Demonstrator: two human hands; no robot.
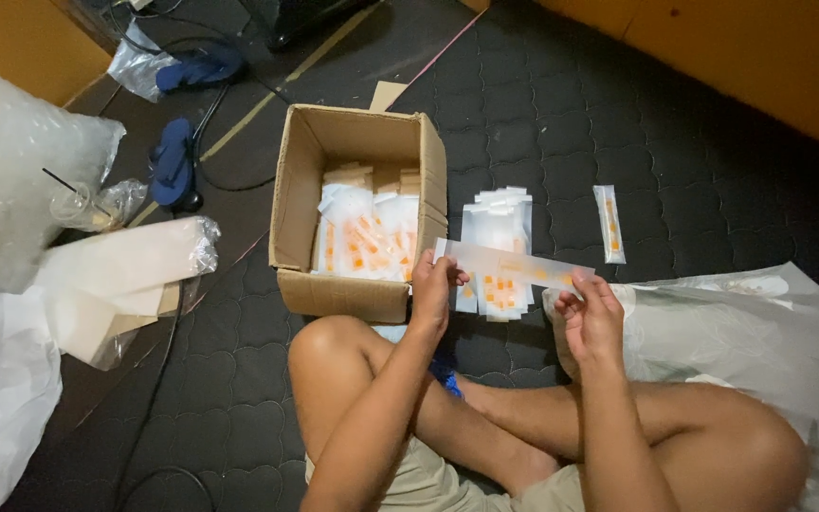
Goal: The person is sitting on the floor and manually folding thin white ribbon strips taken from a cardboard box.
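Left hand [431, 284] and right hand [588, 308], forearms raised over crossed legs, each pinch one end of a long, translucent plastic sleeve [514, 266] holding orange pieces, level above the quilted dark mat [561, 123]. Beside it: an open cardboard box [357, 294] of packets, and a flat stack [497, 228] of glossy sleeves.

An open brown cardboard box [362, 213] holds clear orange-spotted packets; a stack of packets [497, 248] lies just right of it; one long packet [514, 266] spans both hands; a single packet [609, 224] lies farther right.
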